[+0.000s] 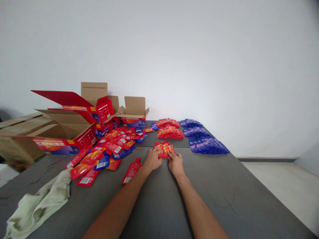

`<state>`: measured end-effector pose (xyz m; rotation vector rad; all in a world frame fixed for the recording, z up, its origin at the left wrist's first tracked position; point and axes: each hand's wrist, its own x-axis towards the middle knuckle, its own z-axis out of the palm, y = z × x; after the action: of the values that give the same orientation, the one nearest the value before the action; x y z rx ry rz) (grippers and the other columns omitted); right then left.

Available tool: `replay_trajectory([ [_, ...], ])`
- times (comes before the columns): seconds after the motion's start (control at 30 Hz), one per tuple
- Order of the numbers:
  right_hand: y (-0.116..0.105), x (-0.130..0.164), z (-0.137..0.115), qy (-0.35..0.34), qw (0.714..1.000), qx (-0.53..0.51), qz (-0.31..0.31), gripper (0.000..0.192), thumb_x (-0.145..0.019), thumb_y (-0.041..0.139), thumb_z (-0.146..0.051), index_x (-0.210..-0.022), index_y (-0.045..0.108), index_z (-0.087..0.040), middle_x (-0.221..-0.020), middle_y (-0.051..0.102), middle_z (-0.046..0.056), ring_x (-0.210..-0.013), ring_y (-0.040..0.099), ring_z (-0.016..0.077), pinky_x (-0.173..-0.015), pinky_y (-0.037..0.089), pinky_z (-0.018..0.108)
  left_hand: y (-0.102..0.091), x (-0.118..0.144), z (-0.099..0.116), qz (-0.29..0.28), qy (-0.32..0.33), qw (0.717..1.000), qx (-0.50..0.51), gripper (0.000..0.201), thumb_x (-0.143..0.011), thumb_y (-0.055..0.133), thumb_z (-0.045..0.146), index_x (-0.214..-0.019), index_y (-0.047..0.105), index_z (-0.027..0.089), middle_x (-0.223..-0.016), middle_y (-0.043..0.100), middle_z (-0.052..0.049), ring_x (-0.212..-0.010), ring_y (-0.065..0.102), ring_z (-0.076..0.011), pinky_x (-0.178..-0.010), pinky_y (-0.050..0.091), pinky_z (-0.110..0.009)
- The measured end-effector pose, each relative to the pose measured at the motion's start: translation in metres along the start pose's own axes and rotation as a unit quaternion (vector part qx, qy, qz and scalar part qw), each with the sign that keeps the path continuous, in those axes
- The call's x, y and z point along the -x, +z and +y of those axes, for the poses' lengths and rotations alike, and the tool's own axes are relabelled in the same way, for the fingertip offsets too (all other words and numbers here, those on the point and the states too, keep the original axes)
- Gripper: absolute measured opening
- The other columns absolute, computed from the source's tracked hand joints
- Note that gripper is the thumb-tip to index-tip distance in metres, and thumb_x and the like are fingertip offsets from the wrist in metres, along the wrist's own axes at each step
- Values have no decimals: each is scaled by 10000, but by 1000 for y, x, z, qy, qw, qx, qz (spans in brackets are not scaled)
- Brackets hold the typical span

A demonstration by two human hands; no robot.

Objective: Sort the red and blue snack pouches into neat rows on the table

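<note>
Nearest, bare grey table [224,199] running open to its right edge; pale cloth [40,202] slumped at the left near corner. Both forearms stretched forward, palms down. Left hand [152,159] and right hand [175,162] side by side, fingers curled onto a small stack of red pouches [163,148] at mid-table, pinching it from both sides. Just left, a lone red pouch [131,170], then a loose heap of pouches [109,149]. Beyond, tidy red rows [169,130], blue rows [204,139], open cartons [74,126] by the wall.

Blue pouches [208,145], open cartons [74,129], pale cloth [40,205].
</note>
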<state>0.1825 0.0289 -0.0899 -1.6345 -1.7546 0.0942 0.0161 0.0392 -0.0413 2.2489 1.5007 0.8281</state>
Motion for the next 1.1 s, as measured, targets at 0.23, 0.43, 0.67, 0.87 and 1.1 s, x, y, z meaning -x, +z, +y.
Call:
replay_trajectory([
  [0.23,-8,-1,4,7,1000,14,12,375,-872,485,-148,-1162,714,-213,-1216,664,88,-1100,499,276,-925,408,357,17,-7,9,11,61,998,30,285,-816,610,210,-1073,732,212,-1278,624,-128,-1223,492,-291,-1084,344,-428],
  [0.43,-14,-1,3,30,999,34,5,373,-882,482,-114,-1162,703,-222,-1246,645,88,-1147,491,271,-903,400,360,20,-10,22,10,44,999,12,259,-812,585,153,-1019,736,190,-1278,614,-153,-1194,510,-297,-1070,364,-429],
  [0.67,-26,3,-17,17,998,65,7,376,-885,517,-132,-1206,660,-265,-1339,583,60,-1234,414,294,-897,388,382,2,9,33,-18,14,997,-72,486,-818,550,171,-1299,588,227,-1438,492,-83,-1320,404,-252,-1107,329,-386],
  [0.87,-25,8,-38,-59,998,23,6,359,-873,535,-153,-1187,685,-242,-1294,618,75,-1135,479,289,-919,399,399,-18,33,24,-22,-36,987,-153,532,-813,545,184,-1342,540,230,-1452,471,-100,-1340,374,-299,-1095,312,-447],
  [1.1,-30,16,-62,-149,987,-34,-39,315,-874,513,-113,-1096,719,-202,-1184,685,67,-1001,563,237,-928,398,353,-26,57,11,-23,-60,982,-176,490,-842,509,207,-1329,552,241,-1433,490,-104,-1340,368,-304,-1090,286,-463],
])
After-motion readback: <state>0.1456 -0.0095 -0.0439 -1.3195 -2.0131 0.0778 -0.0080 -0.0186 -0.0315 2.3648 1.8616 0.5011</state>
